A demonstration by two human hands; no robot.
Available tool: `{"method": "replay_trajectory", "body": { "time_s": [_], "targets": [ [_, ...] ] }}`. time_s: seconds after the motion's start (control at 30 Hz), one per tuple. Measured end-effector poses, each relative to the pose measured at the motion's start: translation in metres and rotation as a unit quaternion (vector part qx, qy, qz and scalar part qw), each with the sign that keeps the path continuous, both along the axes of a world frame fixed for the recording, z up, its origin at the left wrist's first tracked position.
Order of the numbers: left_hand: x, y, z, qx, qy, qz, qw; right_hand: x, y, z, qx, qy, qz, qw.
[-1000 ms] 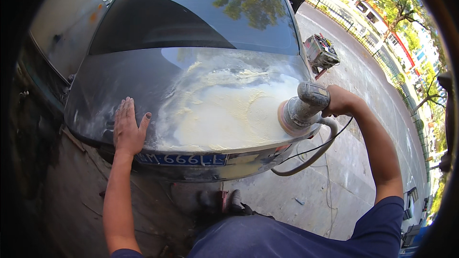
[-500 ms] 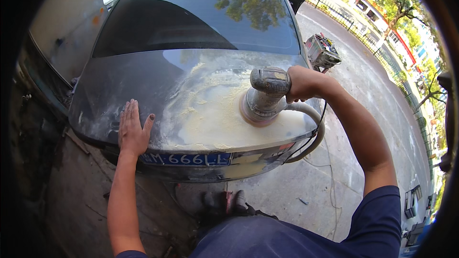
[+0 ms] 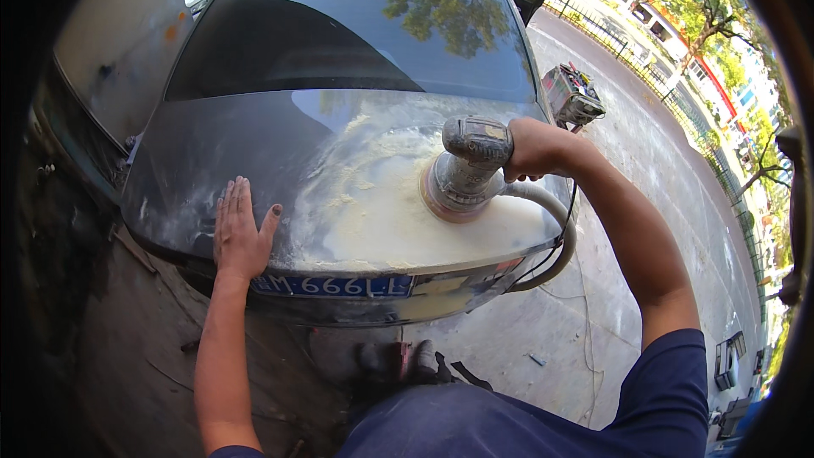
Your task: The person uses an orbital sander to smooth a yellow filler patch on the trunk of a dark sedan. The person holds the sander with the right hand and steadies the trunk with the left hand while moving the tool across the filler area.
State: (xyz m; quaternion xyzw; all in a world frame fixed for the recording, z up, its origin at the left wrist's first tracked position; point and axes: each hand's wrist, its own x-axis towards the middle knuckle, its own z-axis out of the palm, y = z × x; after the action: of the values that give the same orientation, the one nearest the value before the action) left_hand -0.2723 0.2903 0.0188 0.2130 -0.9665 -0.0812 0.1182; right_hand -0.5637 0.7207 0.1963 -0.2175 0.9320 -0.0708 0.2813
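A dark car's trunk lid (image 3: 212,140) lies in front of me. Its middle and right carry a broad patch of pale yellow body filler (image 3: 365,225), with loose dust around it. My right hand (image 3: 539,149) is wrapped round the handle of a grey, dusty orbital sander (image 3: 469,171), whose round pad rests on the filler. A grey hose (image 3: 555,212) and a thin dark cable run from the sander over the right rear edge. Flat on the lid's left part lies my left hand (image 3: 243,233), fingers stretched out, thumb apart, holding nothing.
The rear window (image 3: 339,34) rises beyond the lid. Below its near edge sits a blue licence plate (image 3: 335,285). A tool cart (image 3: 574,93) stands on the concrete to the right, and a toolbox (image 3: 729,362) lies farther down. A panel (image 3: 127,51) stands close on the left.
The sander has shifted very slightly left with my right hand on it. My left hand stays flat at nearly the same spot on the lid.
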Motion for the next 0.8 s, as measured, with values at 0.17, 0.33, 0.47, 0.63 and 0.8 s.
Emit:
{"method": "replay_trajectory", "body": {
  "time_s": [0.17, 0.33, 0.47, 0.63, 0.8],
  "targets": [
    [0.001, -0.003, -0.004, -0.011, 0.001, -0.006, 1.000, 0.004, 0.011, 0.008, 0.005, -0.003, -0.009, 1.000],
    [-0.002, -0.002, -0.006, -0.015, 0.002, -0.002, 1.000, -0.001, 0.048, 0.015, 0.019, 0.028, -0.049, 0.998],
    [-0.002, 0.002, 0.000, 0.000, -0.009, 0.006, 1.000, -0.002, 0.034, 0.011, 0.007, 0.023, -0.058, 0.998],
    [0.001, 0.002, 0.005, 0.006, -0.018, 0.003, 1.000, 0.000, 0.005, 0.002, -0.021, -0.007, -0.013, 1.000],
    [0.000, -0.001, -0.001, -0.003, -0.010, 0.002, 1.000, -0.002, 0.042, 0.006, -0.012, 0.002, -0.072, 0.997]
  ]
}}
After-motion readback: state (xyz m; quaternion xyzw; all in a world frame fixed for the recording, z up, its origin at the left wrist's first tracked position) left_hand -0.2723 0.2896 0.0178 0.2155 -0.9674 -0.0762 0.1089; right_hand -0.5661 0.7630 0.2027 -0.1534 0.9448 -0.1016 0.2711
